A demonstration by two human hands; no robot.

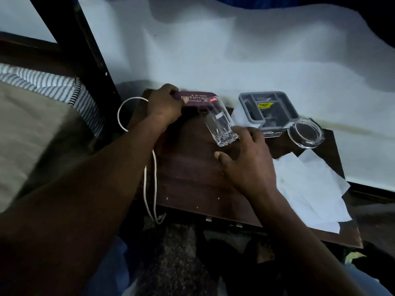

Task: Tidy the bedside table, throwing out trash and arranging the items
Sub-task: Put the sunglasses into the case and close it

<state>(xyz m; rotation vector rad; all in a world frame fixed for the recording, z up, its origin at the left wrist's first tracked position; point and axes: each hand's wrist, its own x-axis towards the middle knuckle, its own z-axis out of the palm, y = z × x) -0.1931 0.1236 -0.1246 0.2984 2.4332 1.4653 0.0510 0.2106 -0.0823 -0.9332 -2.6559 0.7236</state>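
A dark wooden bedside table (188, 180) fills the middle of the view. My left hand (164, 105) grips the left end of a maroon spectacle case (196, 99) at the table's far edge. A clear drinking glass (220, 124) with a red sticker stands just right of the case. My right hand (248, 159) hovers beside the glass base with fingers spread and relaxed, the fingertips close to it; contact is unclear. White crumpled paper (310, 189) lies on the table's right part.
A grey compartment organiser (267, 110) and a clear glass ashtray (305, 133) sit at the far right. A white cable (149, 178) hangs off the table's left edge. A bed with striped bedding (42, 84) lies to the left, a pale wall behind.
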